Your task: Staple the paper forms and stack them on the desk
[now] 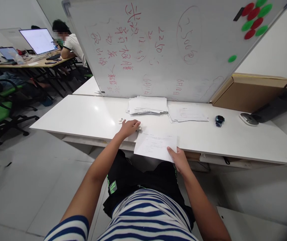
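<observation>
Printed sheet (pixel 155 144), thin, white and smooth, pinched near its near right corner between thumb and fingers of the right hand (pixel 180 160), partly overhanging the front of the glossy tabletop (pixel 83 115). Left hand (pixel 128 128) with fingers bent over a small pale object (pixel 139 128) by the sheet's far left corner; grip impossible to tell, object mostly hidden. Beyond, paper stack (pixel 147 105) with ragged edges. Brown cardboard box (pixel 249 92), contents out of sight. Shaded shelf (pixel 245 164) below, items inside hard to make out. Print too faint to read.
</observation>
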`<state>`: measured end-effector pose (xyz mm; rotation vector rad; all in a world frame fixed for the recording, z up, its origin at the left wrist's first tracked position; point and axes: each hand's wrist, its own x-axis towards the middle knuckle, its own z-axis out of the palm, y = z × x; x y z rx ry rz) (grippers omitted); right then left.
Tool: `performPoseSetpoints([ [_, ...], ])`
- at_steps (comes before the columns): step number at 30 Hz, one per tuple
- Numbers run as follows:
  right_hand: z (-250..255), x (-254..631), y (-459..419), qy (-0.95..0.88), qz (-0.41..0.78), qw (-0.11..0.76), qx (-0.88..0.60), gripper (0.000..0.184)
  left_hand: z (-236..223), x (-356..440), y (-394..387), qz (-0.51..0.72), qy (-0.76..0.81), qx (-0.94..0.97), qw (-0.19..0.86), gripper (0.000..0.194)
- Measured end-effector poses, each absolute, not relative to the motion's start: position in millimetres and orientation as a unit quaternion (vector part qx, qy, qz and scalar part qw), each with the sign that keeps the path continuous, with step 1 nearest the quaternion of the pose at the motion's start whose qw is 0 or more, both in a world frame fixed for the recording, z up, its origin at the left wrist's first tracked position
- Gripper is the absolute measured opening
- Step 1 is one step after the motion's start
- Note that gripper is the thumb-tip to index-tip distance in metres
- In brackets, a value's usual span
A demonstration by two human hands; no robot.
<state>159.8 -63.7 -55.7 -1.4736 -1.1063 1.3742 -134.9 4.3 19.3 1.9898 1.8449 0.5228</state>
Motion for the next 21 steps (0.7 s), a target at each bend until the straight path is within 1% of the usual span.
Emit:
performPoseSetpoints([
  [6, -55.9, 159.0, -62.8, -0.448, 0.537, 0.412, -0.584, 0.045, 22.7, -124.7, 27.1, 0.169, 0.673, 0.708, 0.130, 0.050],
  [12, -58.2, 160.6, -62.7, -0.446, 0.532, 0.411, -0.591, 0.046, 13.4, -118.6, 41.7, 0.135, 0.700, 0.684, 0.156, 0.051],
  [21, -53.7, 160.0, -65.1, -0.429, 0.540, 0.410, -0.597, 0.043, 10.9, -116.4, 40.0, 0.146, 0.703, 0.680, 0.148, 0.047],
])
